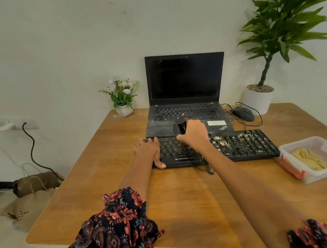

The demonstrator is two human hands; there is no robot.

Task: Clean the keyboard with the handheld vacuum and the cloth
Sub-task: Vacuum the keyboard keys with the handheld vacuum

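Your black "ZEBRONICS" keyboard (215, 147) lies mid-table on the wooden desk (191, 194), pale crumbs littering its right half. Your left hand (149, 153) lies flat with straight fingers on its left end, while your right hand (194, 135) grips the small black handheld vacuum (181, 126) over its upper-middle keys. Just behind the keyboard stands an open black "ThinkPad" laptop (186, 81).

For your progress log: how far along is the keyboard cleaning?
Looks done: the keyboard's left half shows no crumbs. In hand: the right hand grips the vacuum over the middle while the left hand holds the keyboard's left end. Left: crumbs on the right half, then wiping; no cloth is clearly visible.
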